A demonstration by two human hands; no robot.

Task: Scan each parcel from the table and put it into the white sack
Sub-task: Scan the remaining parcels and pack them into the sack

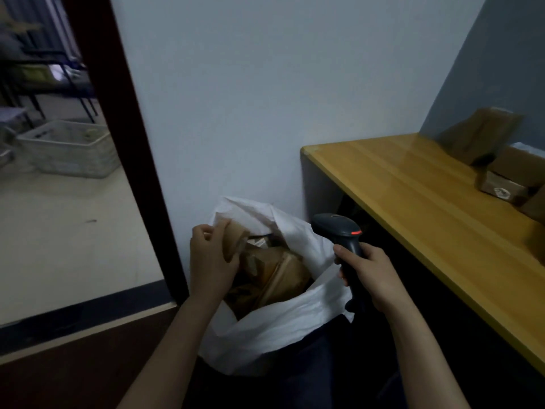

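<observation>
Pale wall [265, 98] behind: a small brown cardboard parcel [234, 239] is gripped by the left hand [209, 261] over the open white sack [280, 329], already holding brown parcels [280, 267]. A black handheld scanner [339, 228] is clasped by the right hand [368, 273]. Brown cardboard boxes [513, 172] are stacked at the far right edge of the yellow wooden tabletop [413, 202].

1. The sack [280, 329] sits on the floor against the wall, squeezed between the door frame [118, 143] on its left and the table [413, 202] on its right.
2. Inside it there's a pile of parcels [274, 270], reaching up near the mouth.
3. The left hand [211, 258] grips a single parcel [234, 239] right over the left side of the sack's mouth.
4. The right hand [368, 276] holds the barcode scanner [342, 234] just right of the sack, in front of the table's left end.
5. More boxes [507, 175] sit at the table's far right, back by the wall.
6. Past the door frame, way left, a crate [70, 149] stands on the next room's floor.
</observation>
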